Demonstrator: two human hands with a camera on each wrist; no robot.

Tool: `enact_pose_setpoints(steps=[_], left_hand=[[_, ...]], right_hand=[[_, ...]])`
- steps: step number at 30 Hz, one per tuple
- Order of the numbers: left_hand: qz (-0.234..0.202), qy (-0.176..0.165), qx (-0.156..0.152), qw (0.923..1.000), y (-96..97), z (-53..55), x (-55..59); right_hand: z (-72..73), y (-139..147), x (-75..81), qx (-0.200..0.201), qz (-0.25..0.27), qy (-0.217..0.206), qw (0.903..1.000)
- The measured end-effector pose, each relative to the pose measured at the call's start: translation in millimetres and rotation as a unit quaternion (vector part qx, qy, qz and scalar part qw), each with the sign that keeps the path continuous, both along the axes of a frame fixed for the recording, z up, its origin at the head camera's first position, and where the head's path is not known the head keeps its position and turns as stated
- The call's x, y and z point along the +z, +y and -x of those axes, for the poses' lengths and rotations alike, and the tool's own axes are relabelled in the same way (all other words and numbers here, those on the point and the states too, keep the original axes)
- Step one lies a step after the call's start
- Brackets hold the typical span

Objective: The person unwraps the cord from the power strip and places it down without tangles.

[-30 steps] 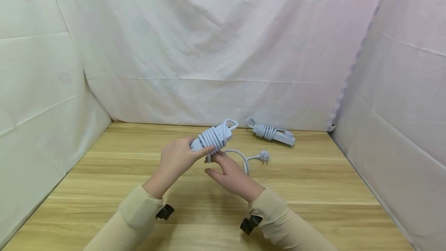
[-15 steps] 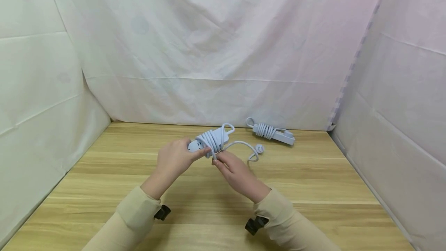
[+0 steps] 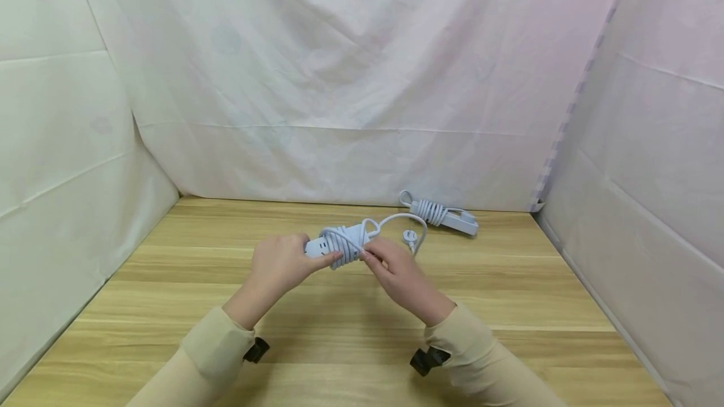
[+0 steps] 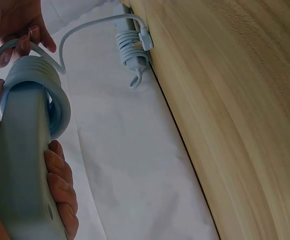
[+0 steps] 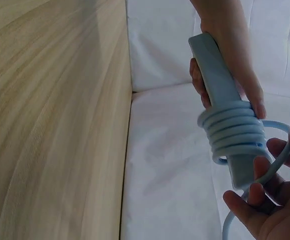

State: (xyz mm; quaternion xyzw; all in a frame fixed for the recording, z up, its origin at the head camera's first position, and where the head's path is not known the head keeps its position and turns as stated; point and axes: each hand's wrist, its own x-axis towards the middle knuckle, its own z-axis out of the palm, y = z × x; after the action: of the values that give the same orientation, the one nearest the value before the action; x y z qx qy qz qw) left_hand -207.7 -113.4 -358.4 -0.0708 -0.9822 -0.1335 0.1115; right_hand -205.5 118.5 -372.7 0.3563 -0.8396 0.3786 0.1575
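Note:
In the head view my left hand (image 3: 279, 262) grips a white power strip (image 3: 315, 247) by its left end, thumb along the front. Several turns of its cord (image 3: 341, 249) are wound round the strip's middle. My right hand (image 3: 404, 278) pinches the cord near the strip's right end, seen also as a pinched cord (image 5: 277, 162) in the right wrist view. From there the loose cord arcs right to a plug (image 3: 410, 237). The left wrist view shows the strip's back (image 4: 20, 160) with my left fingers (image 4: 62, 185) curled round its edge.
A second white power strip (image 3: 460, 223), its cord wound round it, lies at the back right of the wooden table (image 3: 226, 218). White cloth (image 3: 339, 80) hangs behind the table and at both sides. Each wrist carries a black camera (image 3: 430, 360).
My right hand has moved from beneath the strip to its right end, bringing the cord over the front. The strip has tilted flatter and lower. The plug has swung left.

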Motion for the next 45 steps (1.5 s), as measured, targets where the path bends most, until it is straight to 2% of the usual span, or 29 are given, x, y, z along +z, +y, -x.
enact_pose_setpoints(steps=[7,14,24,28,34,45], left_hand=[[0.007,0.011,-0.029,0.9995,-2.9,-7.1,-3.3],[0.006,0.019,-0.043,0.9989,-1.2,-15.8,-0.5],[0.005,0.025,-0.046,0.9986,-5.8,-19.0,-4.5],[0.001,0.023,-0.051,0.9984,-8.9,-20.9,-4.5],[-0.010,0.007,-0.034,0.9993,-14.6,-21.8,-0.4],[-0.024,-0.009,-0.038,0.9990,-19.1,-24.0,-3.0]], right_hand=[[1.8,6.4,1.8,-0.011,0.010,0.009,0.9999],[2.2,9.1,1.5,-0.036,0.014,0.018,0.9991],[5.9,13.6,3.8,-0.057,0.005,0.053,0.9969],[8.9,19.5,6.2,-0.075,0.009,0.041,0.9963],[13.5,27.1,3.4,-0.086,-0.015,0.021,0.9960],[16.6,36.9,-0.7,-0.096,-0.046,0.032,0.9938]])
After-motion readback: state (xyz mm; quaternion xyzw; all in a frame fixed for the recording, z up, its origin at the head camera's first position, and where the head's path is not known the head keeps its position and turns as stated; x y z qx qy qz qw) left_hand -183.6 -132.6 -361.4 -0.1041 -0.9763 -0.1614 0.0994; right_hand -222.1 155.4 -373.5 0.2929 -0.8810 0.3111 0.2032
